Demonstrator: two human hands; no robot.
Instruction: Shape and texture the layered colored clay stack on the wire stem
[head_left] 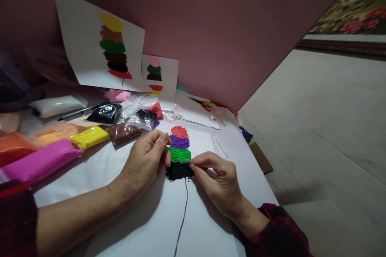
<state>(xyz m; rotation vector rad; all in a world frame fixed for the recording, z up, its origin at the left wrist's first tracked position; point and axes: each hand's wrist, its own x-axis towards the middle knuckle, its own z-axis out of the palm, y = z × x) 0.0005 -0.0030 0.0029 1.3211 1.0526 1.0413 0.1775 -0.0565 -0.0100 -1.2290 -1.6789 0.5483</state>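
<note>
My right hand pinches a thin, clear plastic tool. Its tip meets the clay near the border between the green band and the black band. Above these, a purple band and a round red piece complete a textured clay column on white paper. A drawn black line runs down from the black band. My left hand is closed at the column's left edge, thumb against the fingers; whatever they hold, if anything, is hidden.
Bagged clay lies to the left, including a magenta pack, a yellow pack and a brown pack. Two sheets with similar clay columns lean at the back, the larger sheet leftmost. Scissors and another clear tool lie rightward.
</note>
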